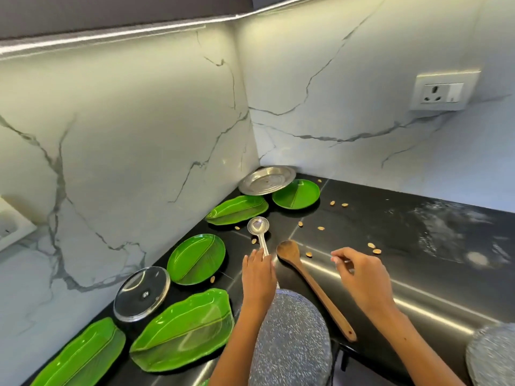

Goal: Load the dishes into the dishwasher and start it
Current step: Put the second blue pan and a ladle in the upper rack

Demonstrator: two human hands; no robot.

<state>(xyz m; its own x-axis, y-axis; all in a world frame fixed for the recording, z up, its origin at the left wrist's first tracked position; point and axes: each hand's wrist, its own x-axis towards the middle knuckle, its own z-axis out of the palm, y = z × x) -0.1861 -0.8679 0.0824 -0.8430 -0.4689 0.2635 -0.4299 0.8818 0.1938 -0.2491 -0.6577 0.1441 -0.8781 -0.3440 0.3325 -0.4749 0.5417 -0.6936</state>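
Note:
On the black counter a steel ladle lies with its bowl pointing away. My left hand lies over the ladle's handle and holds it. Beside it a wooden spoon lies flat, bowl end far. My right hand hovers just right of the spoon, fingers loosely curled, with nothing visible in them. Several green leaf-shaped plates line the left wall, including a long one and a round one. A steel plate leans in the corner, partly over a round green plate.
A glass lid lies by the left wall. A grey speckled pan sits under my left forearm, and a second speckled piece shows at the right edge. Nuts are scattered over the counter. A wall socket is high on the right wall.

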